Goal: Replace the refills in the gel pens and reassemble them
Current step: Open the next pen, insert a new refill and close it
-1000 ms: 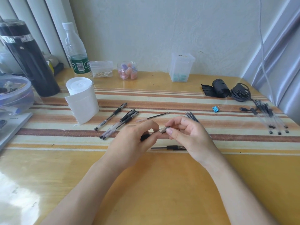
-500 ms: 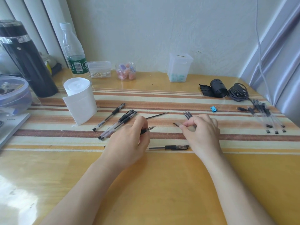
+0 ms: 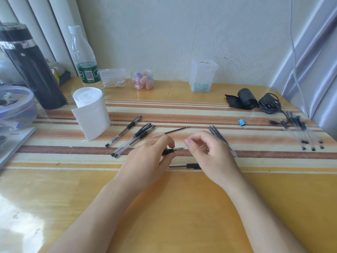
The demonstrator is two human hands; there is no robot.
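My left hand (image 3: 147, 161) is closed on a pen (image 3: 172, 151) by its black grip; the tip pokes out to the right, and the barrel is hidden under my palm. My right hand (image 3: 209, 152) sits just beside that tip with the fingers curled in loosely. I can't tell if it's pinching anything small; it isn't touching the pen.

Step, as I read it: this pen has its refill in and the tip end on, so what's left is the cap. The capped end of another pen (image 3: 184, 166) lies just under my hands, partly hidden by the right wrist.

Next move calls for a fine pinch with the right hand and a straight push along the pen, with the left keeping the grip steady.

Outward:
- The spare refills (image 3: 218, 134) lie just behind the right hand.
- 1 loose refill (image 3: 171, 132) lies just behind the left hand.
- 3 pens (image 3: 133, 136) lie to the left, near the paper roll (image 3: 91, 114).
- A bunch of pens (image 3: 300, 132) lies far right, close to the table (image 3: 164, 207) edge. Keep sweeps away from there.
- The near table is bare, so there's plenty of room to pull back toward me.
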